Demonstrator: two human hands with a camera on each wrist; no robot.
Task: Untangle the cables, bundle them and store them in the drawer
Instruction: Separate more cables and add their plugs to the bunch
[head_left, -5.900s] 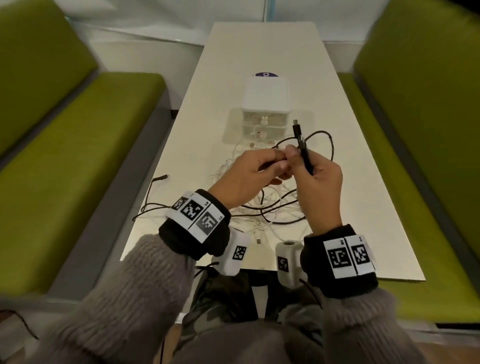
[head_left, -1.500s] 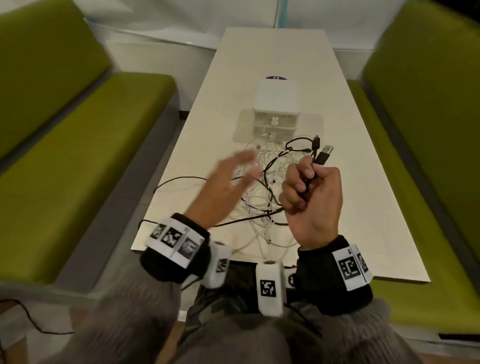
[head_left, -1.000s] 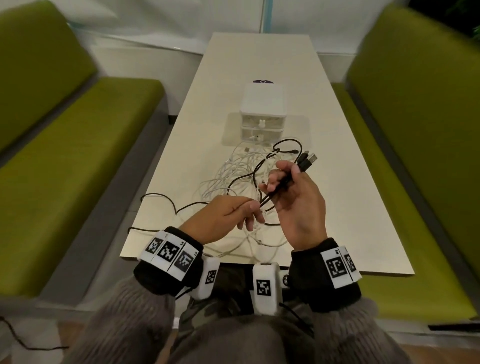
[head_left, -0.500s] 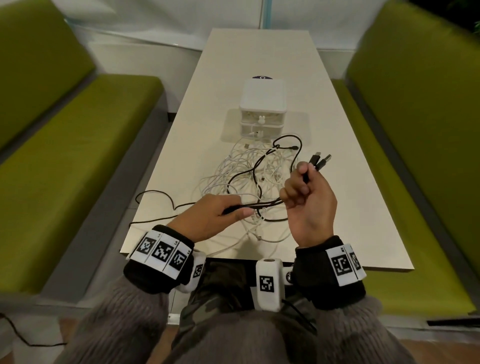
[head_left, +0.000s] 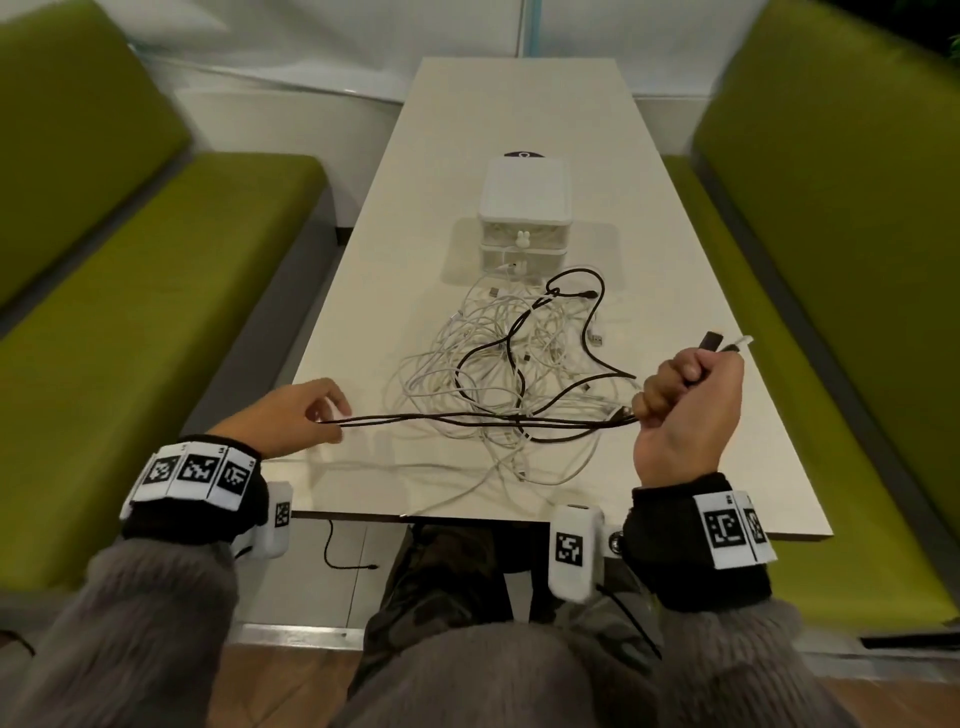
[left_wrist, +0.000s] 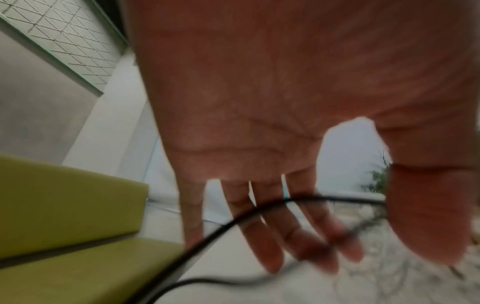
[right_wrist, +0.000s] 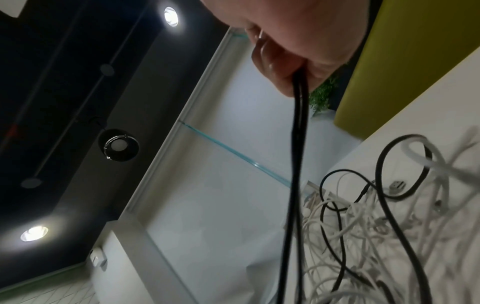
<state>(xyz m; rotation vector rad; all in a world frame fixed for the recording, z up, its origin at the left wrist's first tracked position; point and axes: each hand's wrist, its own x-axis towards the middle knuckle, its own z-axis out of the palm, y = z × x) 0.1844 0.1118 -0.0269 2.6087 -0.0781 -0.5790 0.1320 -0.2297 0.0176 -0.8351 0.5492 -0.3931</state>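
Stretching a doubled black cable (head_left: 441, 418) along the surface's (head_left: 519, 104) near edge, the right hand (head_left: 685, 410) fists its plug ends while the left hand's (head_left: 291, 415) loosely curled fingers (left_wrist: 267, 230) hook its loop.

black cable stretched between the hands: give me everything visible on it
The black cable is thin, round and rubbery-looking, doubled into two strands pulled nearly straight above the white cable pile. The right hand grips both strands in a fist, plug ends sticking out above the thumb. The left hand holds the far end of the fold; the left wrist view shows the cable crossing its loosely curved fingers. How firmly it grips is unclear.
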